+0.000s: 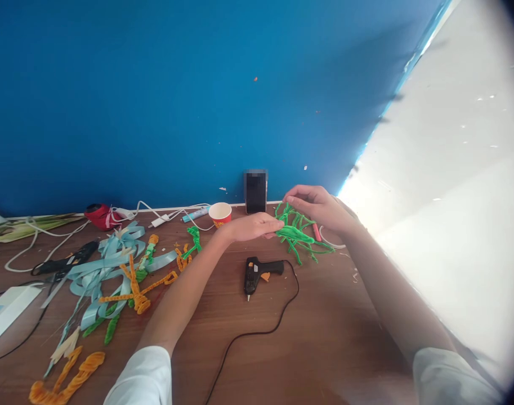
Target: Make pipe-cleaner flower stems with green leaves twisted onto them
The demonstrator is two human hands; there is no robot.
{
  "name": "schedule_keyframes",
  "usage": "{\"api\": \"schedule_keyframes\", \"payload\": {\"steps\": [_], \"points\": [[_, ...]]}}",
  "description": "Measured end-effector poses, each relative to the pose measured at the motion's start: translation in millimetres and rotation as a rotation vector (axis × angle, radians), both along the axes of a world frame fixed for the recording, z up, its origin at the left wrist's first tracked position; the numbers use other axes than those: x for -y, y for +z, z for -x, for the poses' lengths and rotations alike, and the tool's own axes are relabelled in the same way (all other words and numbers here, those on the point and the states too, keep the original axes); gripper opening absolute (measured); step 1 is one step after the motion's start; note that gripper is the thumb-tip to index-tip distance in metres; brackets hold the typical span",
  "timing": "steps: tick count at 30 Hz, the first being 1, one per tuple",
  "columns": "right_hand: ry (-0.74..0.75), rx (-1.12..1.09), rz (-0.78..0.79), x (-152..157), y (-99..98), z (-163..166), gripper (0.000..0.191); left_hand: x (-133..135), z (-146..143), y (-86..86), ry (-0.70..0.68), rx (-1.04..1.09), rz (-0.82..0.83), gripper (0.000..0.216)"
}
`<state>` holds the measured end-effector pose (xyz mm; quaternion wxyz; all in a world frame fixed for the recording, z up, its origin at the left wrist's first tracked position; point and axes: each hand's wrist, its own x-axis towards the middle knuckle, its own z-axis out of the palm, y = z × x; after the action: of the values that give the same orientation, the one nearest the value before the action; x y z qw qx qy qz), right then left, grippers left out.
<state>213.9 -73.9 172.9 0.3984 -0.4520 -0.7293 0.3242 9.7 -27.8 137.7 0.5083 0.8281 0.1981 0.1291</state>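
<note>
Both my arms reach forward over a brown wooden table [324, 337]. My left hand [252, 226] pinches one end of a bundle of green pipe cleaners [301, 236] that lies near the back of the table. My right hand [318, 208] is curled over the top of the same green bundle, fingers closed on its strands. A black glue gun [260, 273] lies on the table just in front of my hands, its black cord [257, 332] trailing toward me.
A phone [255, 192] leans on the blue wall beside a red paper cup [220, 214]. At left lie light blue ribbons [108, 261], orange pipe cleaners [136, 287], a small green piece [194, 236], white cables [155, 216], a red object [98, 216] and a white box [7, 309].
</note>
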Motion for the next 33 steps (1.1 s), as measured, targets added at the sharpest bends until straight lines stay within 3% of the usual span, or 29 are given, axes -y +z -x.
{"api": "schedule_keyframes", "payload": {"steps": [4,9,13,15,18,23,28,33], "points": [[-0.016,0.125,-0.1,-5.8,-7.3,-1.4,0.028,-1.8,-1.9,-5.1,0.062,-0.004,-0.125,0.048],[0.007,0.262,-0.274,-17.0,-17.9,-3.0,0.027,-3.2,-2.1,-5.7,0.146,0.145,-0.035,0.048],[0.045,0.201,-0.317,-16.3,-18.5,-2.3,0.025,-5.9,-4.4,-9.3,0.224,0.206,0.048,0.05],[0.075,0.158,-0.335,-13.8,-18.2,-1.3,0.032,-8.3,-5.8,-12.8,0.239,0.225,0.111,0.05],[0.145,0.141,-0.381,-12.5,-20.0,1.1,0.042,-12.1,-7.4,-17.7,0.214,0.266,0.215,0.049],[0.115,0.133,-0.402,-18.5,-26.5,4.8,0.031,-13.0,-8.2,-20.0,0.127,0.297,0.274,0.044],[0.025,0.143,-0.389,-24.2,-32.7,5.4,0.024,-6.3,-9.4,-16.2,0.088,0.239,0.146,0.036],[-0.078,0.108,-0.336,-24.8,-38.9,8.0,0.02,-0.2,-10.9,-10.3,0.29,0.264,-0.058,0.035]]}}
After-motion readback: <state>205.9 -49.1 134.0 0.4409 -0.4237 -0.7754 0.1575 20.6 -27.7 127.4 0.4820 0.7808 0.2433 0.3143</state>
